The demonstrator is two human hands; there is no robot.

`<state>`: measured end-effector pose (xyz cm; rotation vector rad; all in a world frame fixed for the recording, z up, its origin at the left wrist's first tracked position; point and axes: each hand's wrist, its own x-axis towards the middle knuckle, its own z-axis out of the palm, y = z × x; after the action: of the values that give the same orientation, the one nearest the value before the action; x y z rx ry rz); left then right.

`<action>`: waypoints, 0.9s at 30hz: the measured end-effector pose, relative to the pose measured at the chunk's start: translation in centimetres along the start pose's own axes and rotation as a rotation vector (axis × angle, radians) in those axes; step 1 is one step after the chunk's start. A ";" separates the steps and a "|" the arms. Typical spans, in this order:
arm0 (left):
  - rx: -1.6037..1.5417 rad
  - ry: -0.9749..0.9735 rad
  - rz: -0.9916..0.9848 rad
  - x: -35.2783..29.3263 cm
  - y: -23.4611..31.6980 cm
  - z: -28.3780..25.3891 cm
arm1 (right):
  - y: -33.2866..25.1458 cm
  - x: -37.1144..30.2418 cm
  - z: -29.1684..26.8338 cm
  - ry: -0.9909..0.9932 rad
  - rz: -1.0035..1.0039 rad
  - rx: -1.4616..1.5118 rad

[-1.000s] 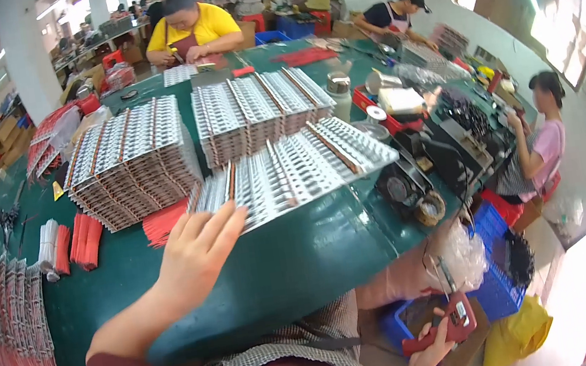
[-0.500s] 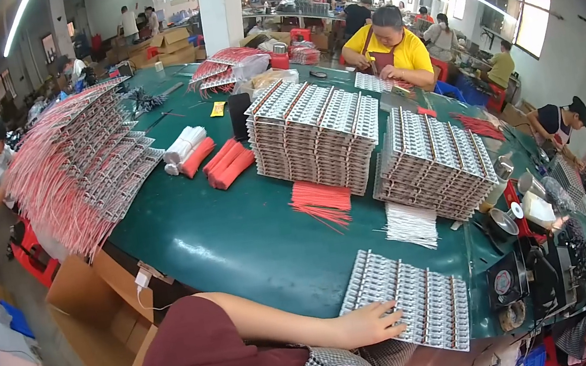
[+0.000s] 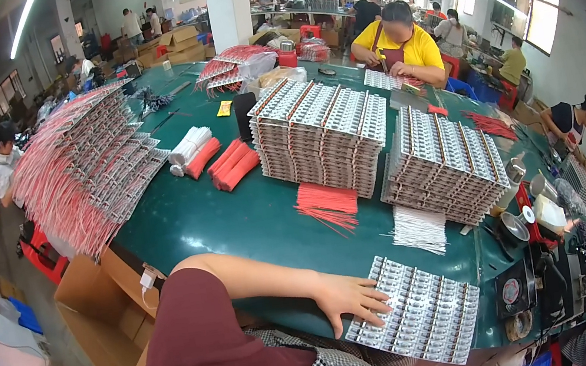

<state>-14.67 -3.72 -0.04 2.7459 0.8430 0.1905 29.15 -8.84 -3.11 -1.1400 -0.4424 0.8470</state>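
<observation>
My left hand (image 3: 350,298) lies with its fingers spread on the left edge of a flat panel of small grey-white circuit boards (image 3: 431,310) at the table's near edge. The fingertips rest on the panel, and the thumb points down beside it. Beyond it, cut white wires (image 3: 419,229) and cut red wires (image 3: 327,204) lie on the table. Two tall stacks of similar panels, a left stack (image 3: 321,141) and a right stack (image 3: 444,165), stand behind the wires. My right hand is out of view.
Bundles of red wire (image 3: 234,165) and white wire (image 3: 190,146) lie on the green table (image 3: 224,223). Wired panels (image 3: 92,162) are piled at left above an open cardboard box (image 3: 102,315). Soldering gear (image 3: 514,287) stands at right. A co-worker in yellow (image 3: 401,44) sits opposite.
My left hand has drawn back toward the panel's upper left edge and its fingers have spread. The whole view has shifted slightly, with things sitting a little lower and farther right.
</observation>
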 end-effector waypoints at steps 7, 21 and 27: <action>-0.020 -0.061 -0.143 3.9 0.3 0.6 | -1.7 0.3 3.6 0.028 0.054 0.082; -0.084 0.043 -0.292 8.0 3.0 1.6 | -2.3 -3.9 4.3 0.013 -0.205 0.066; -0.084 0.074 -0.359 9.0 2.9 1.2 | -2.4 -3.7 5.3 -0.027 -0.155 0.059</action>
<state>-5.49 -1.18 0.02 2.4705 1.2962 0.2507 24.08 -8.87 1.48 -1.0272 -0.5179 0.7362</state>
